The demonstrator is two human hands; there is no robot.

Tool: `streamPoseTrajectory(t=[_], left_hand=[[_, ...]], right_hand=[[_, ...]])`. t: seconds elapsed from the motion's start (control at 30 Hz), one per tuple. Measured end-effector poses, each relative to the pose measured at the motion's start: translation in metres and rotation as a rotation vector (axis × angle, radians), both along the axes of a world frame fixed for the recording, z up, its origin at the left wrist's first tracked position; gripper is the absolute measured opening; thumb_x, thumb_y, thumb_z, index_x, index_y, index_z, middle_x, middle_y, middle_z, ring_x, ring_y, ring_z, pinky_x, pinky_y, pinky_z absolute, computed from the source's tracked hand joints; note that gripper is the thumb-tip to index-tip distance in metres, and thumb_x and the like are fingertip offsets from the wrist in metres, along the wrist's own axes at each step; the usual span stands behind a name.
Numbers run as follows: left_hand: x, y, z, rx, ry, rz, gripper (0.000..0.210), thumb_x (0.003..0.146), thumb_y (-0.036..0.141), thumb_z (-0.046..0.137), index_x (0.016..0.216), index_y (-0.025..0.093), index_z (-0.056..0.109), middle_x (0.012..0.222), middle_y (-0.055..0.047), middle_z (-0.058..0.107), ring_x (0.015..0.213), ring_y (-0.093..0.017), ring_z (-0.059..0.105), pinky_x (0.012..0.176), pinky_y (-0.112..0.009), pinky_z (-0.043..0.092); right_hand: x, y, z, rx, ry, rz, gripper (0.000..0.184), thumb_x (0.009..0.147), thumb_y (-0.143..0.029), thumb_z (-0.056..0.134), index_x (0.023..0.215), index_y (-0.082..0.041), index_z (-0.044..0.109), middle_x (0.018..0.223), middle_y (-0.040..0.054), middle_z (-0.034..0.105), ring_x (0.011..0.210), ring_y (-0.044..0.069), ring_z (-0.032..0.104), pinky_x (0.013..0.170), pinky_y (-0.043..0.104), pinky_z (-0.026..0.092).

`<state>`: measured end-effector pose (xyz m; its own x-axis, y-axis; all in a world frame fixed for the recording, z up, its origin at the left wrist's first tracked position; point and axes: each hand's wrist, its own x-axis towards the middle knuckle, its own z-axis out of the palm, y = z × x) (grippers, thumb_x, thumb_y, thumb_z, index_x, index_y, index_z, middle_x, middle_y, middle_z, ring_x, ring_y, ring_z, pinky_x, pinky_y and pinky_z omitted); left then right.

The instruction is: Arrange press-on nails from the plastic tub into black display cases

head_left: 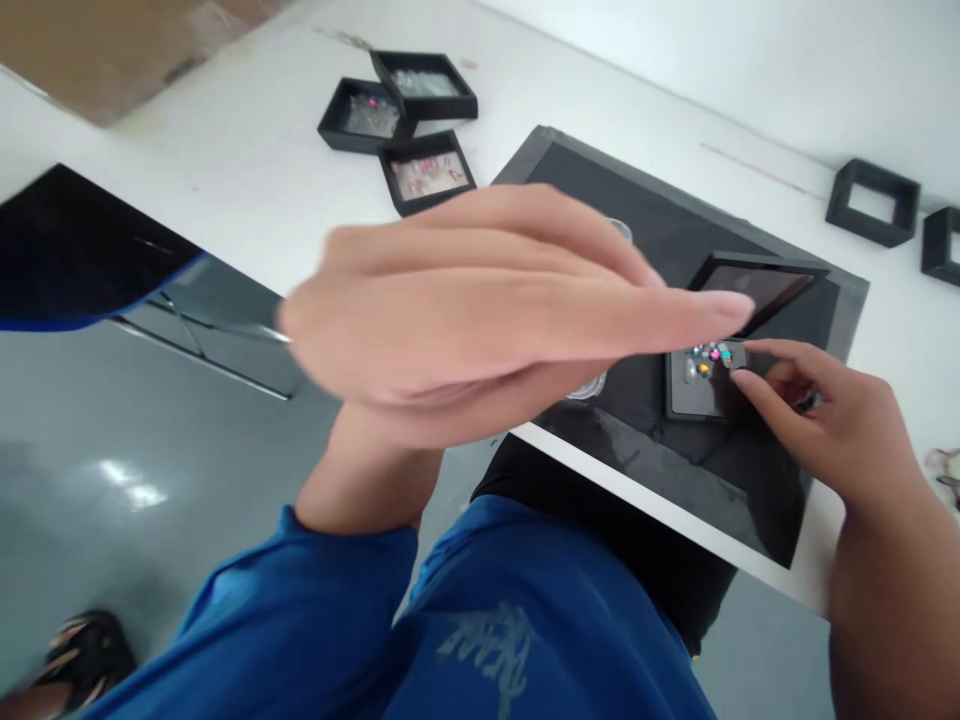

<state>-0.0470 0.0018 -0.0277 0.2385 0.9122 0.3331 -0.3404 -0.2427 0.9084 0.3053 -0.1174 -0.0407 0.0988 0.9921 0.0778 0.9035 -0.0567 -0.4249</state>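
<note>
My left hand (480,310) is raised close to the camera, over the dark mat (622,440). Its fingers stretch to the right, lying against one another, and no object shows in them. Behind it, parts of a clear round plastic piece (589,387) peek out; most of that is hidden. On the mat lies a small black hinged case (694,402), its lid (769,285) tilted up. Several coloured gems (712,355) sit inside. At the case's right edge, the thumb and index finger of my right hand (832,410) grip it; the other fingers curl, with something shiny near them.
Three black frames (431,140) with clear or pinkish contents cluster at the table's far left. Two more black frames (874,200) stand along the wall at right. A dark blue-edged seat (82,250) and a metal rail are beside the white table (247,170).
</note>
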Motion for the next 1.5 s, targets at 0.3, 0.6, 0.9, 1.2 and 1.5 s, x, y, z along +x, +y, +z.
streamPoseTrajectory(t=[0.3,0.6,0.9,1.2,1.5], left_hand=[[0.093,-0.066,0.010,0.835,-0.130,-0.226,0.020,0.093,0.007,0.076,0.090,0.026,0.082,0.085,0.001,0.084,0.075,-0.014,0.083,0.075,-0.018,0.072],[0.137,-0.087,-0.023,0.382,-0.340,-0.455,0.054,0.082,0.003,0.084,0.125,0.032,0.070,0.087,0.009,0.073,0.084,-0.007,0.079,0.076,-0.013,0.065],[0.142,-0.087,-0.034,0.028,-0.359,-0.679,0.072,0.073,0.020,0.098,0.130,0.038,0.058,0.082,0.010,0.066,0.072,-0.009,0.074,0.070,-0.018,0.065],[0.144,-0.083,-0.042,-0.177,-0.366,-0.727,0.066,0.072,0.028,0.098,0.123,0.038,0.058,0.096,0.008,0.064,0.073,-0.008,0.076,0.057,-0.016,0.059],[0.143,-0.086,-0.039,-0.229,-0.438,-0.695,0.046,0.080,0.023,0.092,0.098,0.027,0.049,0.087,0.009,0.056,0.068,-0.005,0.071,0.067,-0.017,0.066]], right_hand=[[-0.023,-0.010,0.018,0.322,0.553,0.228,0.006,0.097,-0.032,0.080,0.103,-0.031,0.083,0.067,-0.0049,0.060,0.061,0.014,0.052,0.062,0.034,0.047],[-0.021,-0.008,0.017,0.247,1.197,0.645,0.016,0.093,-0.035,0.087,0.108,-0.038,0.087,0.066,-0.0054,0.060,0.054,0.012,0.044,0.049,0.031,0.035],[-0.032,-0.016,0.025,0.143,1.158,0.760,0.019,0.086,-0.031,0.095,0.104,-0.035,0.088,0.069,-0.0051,0.067,0.057,0.010,0.059,0.053,0.026,0.051],[-0.036,-0.017,0.033,0.123,1.082,0.707,0.023,0.086,-0.029,0.094,0.107,-0.036,0.086,0.078,-0.0051,0.075,0.057,0.009,0.056,0.051,0.026,0.047],[-0.040,-0.015,0.032,0.126,1.070,0.582,0.023,0.082,-0.019,0.094,0.100,-0.030,0.086,0.063,-0.0078,0.057,0.055,0.010,0.052,0.055,0.027,0.049]])
